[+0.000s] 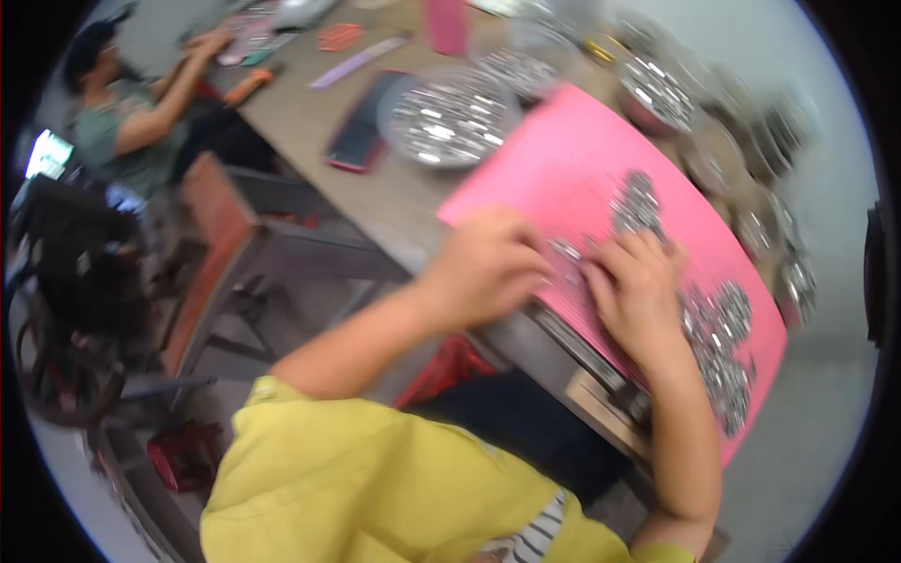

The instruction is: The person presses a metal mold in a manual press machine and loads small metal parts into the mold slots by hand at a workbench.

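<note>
A bright pink ribbed mat [554, 150] lies along the table in front of me. My left hand [488, 261] is over its near left edge, fingers and thumb drawn together; anything in the pinch is too blurred to make out. My right hand [640, 296] rests on the mat with its fingers curled and thumb close to them, and what they hold is hidden. Between the hands lie a few small silvery metal pieces [566, 250]. One heap of shiny metal pieces [638, 202] sits just beyond my right fingertips, and a larger heap [723, 352] spreads right of my right wrist.
A clear bowl of shiny pieces [449, 117] stands beyond the mat, beside a dark phone [366, 127]. More bowls [657, 94] line the right wall. A purple-handled tool [361, 61] lies farther off. Another person [131, 122] works at the far left, past a wooden-backed chair [211, 244].
</note>
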Demonstrator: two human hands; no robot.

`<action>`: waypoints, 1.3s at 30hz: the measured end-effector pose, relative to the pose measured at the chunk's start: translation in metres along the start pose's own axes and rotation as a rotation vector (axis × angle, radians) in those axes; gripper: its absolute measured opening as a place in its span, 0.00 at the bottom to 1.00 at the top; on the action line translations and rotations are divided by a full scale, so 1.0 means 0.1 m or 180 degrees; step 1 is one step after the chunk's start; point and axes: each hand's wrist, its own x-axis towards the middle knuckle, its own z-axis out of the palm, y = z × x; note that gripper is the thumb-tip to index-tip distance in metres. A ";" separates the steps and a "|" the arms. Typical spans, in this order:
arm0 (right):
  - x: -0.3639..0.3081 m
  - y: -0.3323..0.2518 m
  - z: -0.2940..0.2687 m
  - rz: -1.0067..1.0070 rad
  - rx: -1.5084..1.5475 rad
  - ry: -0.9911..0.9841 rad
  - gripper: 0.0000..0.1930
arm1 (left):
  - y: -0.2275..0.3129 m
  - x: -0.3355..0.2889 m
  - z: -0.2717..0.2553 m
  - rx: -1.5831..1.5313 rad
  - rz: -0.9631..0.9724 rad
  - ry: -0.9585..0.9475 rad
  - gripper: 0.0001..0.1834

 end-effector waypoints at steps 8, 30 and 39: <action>0.06 -0.08 0.04 -0.0232 -0.0271 -0.0002 0.04 | 0.23 0.13 0.18 0.0705 -0.0319 -0.0210 0.07; -0.61 -0.16 -0.76 0.1467 0.1418 0.0916 0.08 | 0.49 0.18 -0.07 -0.0284 -0.0381 -0.0524 0.06; -1.64 -0.08 -1.04 0.2132 0.2594 0.1772 0.11 | 0.79 0.31 0.26 -0.0956 -0.0250 -0.0799 0.04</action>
